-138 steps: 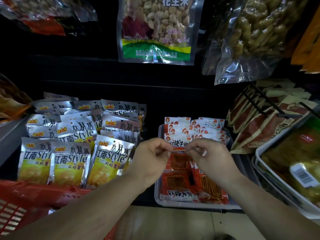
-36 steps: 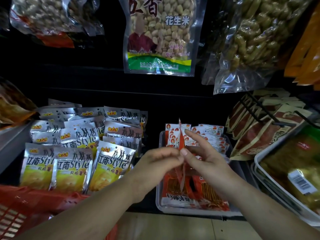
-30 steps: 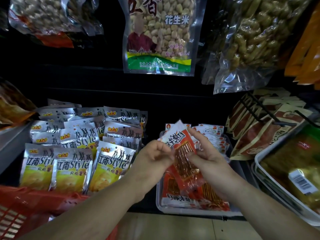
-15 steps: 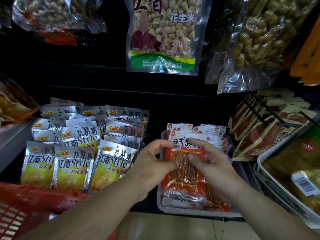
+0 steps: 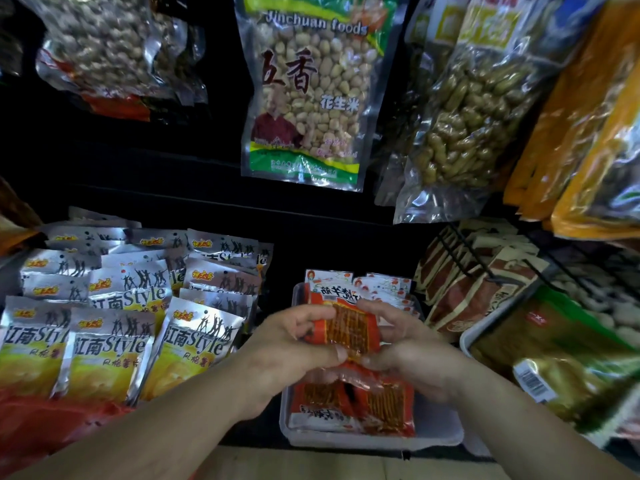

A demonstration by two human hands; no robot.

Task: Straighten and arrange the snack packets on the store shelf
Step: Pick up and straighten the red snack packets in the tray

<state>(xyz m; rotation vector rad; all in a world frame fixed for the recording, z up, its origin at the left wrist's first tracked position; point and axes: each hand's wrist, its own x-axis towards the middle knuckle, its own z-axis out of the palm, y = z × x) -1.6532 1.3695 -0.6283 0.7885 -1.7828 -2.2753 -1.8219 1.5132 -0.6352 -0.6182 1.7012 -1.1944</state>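
Mid-straighten, I'd say: left hand (image 5: 294, 344) and right hand (image 5: 412, 355) both pinch one red packet (image 5: 349, 327) by its edges, just above the tray (image 5: 374, 441). Next it probably wants laying flat, squared up on the red stack (image 5: 349, 403) at the tray's front. More of the same sit behind.

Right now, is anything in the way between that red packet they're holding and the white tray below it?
Nothing visible. The left hand and right hand grip the red packet directly over the white tray; only other red packets lie flat beneath it, so it would land on top of them.
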